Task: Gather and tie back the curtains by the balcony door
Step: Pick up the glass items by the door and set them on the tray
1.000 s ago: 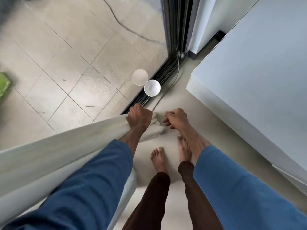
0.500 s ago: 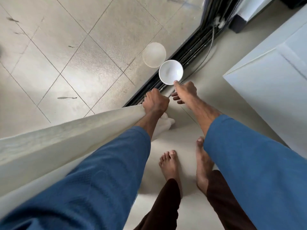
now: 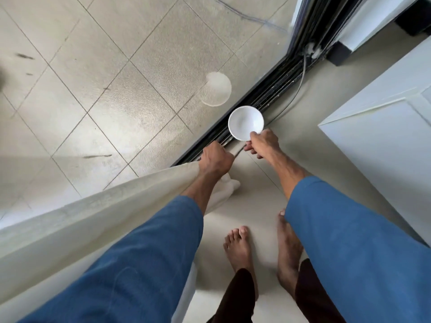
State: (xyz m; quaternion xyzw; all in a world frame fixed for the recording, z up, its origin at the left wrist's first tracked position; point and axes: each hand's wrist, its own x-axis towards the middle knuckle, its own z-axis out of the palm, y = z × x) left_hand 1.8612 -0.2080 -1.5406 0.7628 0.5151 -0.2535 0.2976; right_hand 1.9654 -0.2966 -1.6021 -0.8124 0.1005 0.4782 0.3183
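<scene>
Risk lies with the bowl (image 3: 245, 122): round, white and glossy, it is pinched only at its near rim by the right hand (image 3: 262, 143) and could slip onto the hard floor (image 3: 256, 201) beside the door track (image 3: 263, 99). Left hand (image 3: 215, 159), fist closed, grips the bunched, soft cream curtain (image 3: 105, 213) at left, close to the track.

Glass (image 3: 116, 89) is walling off the left with the curtain (image 3: 93, 217) bunching along it, the cabinet (image 3: 384, 148) is crowding the right, and the bowl (image 3: 245, 123) is taking up the far end of the open floor strip (image 3: 256, 206) between.
</scene>
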